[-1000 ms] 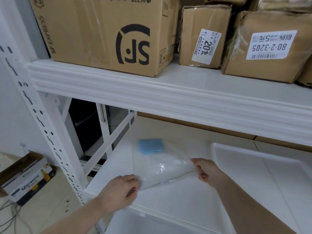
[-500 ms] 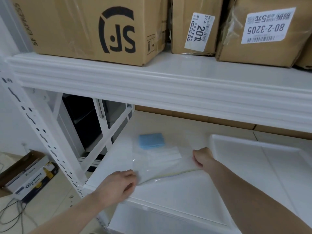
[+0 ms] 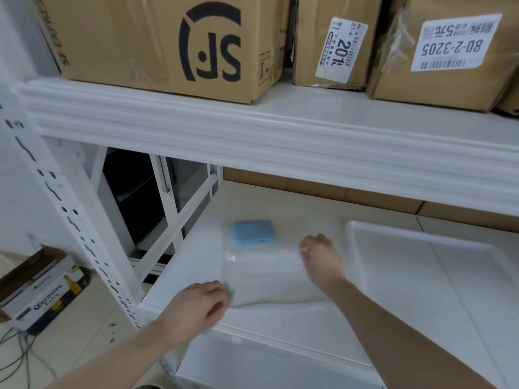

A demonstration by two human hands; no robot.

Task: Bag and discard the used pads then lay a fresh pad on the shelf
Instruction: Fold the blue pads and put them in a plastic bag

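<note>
- Left hand (image 3: pixel 196 304): the near-left corner of the clear bag (image 3: pixel 269 276) is pinched, seemingly to anchor it on the shelf (image 3: pixel 280 321).
- Right hand (image 3: pixel 320 254): curled on the bag's far-right edge; the grip cannot be told.
- Beyond the bag, a folded blue pad (image 3: pixel 254 231) is kept.

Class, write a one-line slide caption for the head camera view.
Both hands, left and right, hold a clear plastic bag flat on the white metal shelf, beside a folded blue pad.
</note>
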